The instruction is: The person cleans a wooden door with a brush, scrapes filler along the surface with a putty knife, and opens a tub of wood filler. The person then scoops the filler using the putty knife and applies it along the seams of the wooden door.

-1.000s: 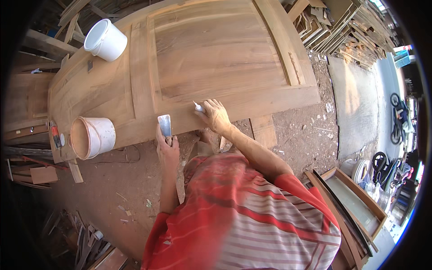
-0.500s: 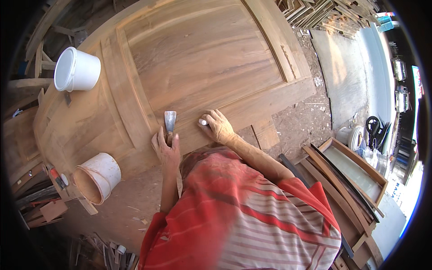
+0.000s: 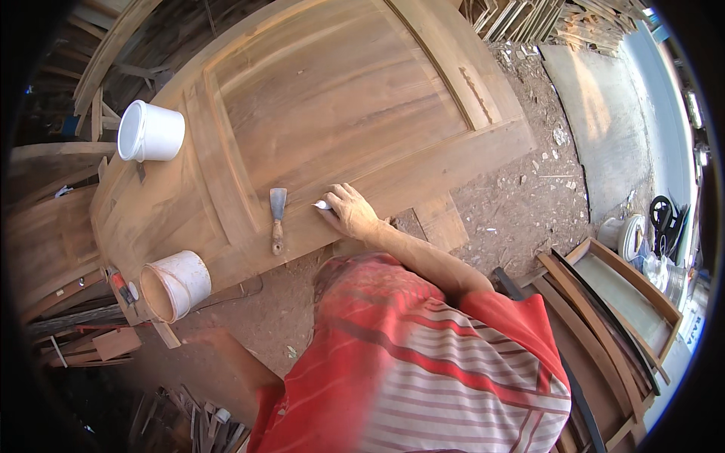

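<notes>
My right hand (image 3: 352, 212) is closed around a small white tube (image 3: 323, 204), whose pointed tip shows past the fingers. It rests on a large panelled wooden door (image 3: 332, 113) lying flat, near the edge closest to me. Left of that hand a putty knife (image 3: 278, 219) lies on the wood, blade pointing away and wooden handle toward me; nothing touches it. My left hand (image 3: 202, 337) is low on the left, off the door, smeared by motion so its fingers do not show. It is nearest a stained white bucket (image 3: 192, 283) tilted at the door's near left corner.
A lidded white bucket (image 3: 162, 136) stands on the door's far left. Beside the tilted bucket is a red-handled tool (image 3: 119, 287). Wooden frames and strips (image 3: 596, 332) lie at the right. Scrap wood (image 3: 200, 419) fills the lower left; debris litters the floor (image 3: 521, 204).
My left hand has let go of the putty knife, leaving it on the door, and moved down and left. My right hand keeps the tube; the view has shifted a little.
</notes>
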Demonstrator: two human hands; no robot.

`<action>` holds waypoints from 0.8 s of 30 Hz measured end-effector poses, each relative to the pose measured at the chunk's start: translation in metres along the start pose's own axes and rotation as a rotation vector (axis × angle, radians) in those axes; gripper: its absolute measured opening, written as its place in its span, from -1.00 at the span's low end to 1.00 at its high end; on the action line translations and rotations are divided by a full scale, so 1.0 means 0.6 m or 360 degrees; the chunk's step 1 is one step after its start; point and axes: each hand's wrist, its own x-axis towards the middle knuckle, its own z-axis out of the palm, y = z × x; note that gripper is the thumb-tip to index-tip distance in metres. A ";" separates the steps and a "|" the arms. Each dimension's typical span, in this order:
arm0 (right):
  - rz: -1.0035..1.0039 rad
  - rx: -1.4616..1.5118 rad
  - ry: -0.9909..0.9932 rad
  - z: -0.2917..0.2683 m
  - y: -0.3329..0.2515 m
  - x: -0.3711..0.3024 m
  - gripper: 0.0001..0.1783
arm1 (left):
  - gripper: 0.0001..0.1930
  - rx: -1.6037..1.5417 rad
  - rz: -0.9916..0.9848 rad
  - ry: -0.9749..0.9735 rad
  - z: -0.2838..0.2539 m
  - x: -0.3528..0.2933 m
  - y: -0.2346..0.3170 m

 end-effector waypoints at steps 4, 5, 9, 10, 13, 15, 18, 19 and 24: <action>0.0026 0.0215 0.0315 -0.020 0.005 0.018 -0.72 | 0.09 0.0094 -0.0019 -0.0383 0.056 -0.035 0.124; 0.0140 0.0147 0.0296 -0.036 0.003 0.028 -0.72 | 0.06 0.0206 -0.0130 -0.0514 0.056 -0.023 0.143; 0.0372 -0.0056 0.0354 -0.068 0.050 0.089 -0.71 | -0.25 0.0402 -0.0270 -0.0583 0.099 -0.005 0.141; 0.0410 -0.0079 0.0373 -0.075 0.060 0.106 -0.70 | -0.28 0.0449 -0.0227 -0.0543 0.094 0.004 0.128; 0.0490 -0.0211 0.0417 -0.085 0.093 0.144 -0.68 | -0.36 0.0234 -0.0295 -0.0551 0.078 0.013 0.117; 0.0553 -0.0260 0.0372 -0.084 0.097 0.150 -0.67 | -0.37 0.0197 -0.0267 -0.0519 0.068 0.018 0.114; 0.0553 -0.0286 0.0335 -0.077 0.113 0.141 -0.56 | -0.38 0.0169 -0.0234 -0.0455 0.112 -0.035 0.115; 0.0570 -0.0282 0.0461 -0.074 0.104 0.135 -0.49 | -0.37 0.0133 -0.0199 -0.0414 0.110 -0.040 0.112; 0.0928 -0.0057 0.0236 -0.035 0.003 0.053 -0.48 | -0.36 0.0070 -0.0069 -0.0423 0.084 -0.016 0.099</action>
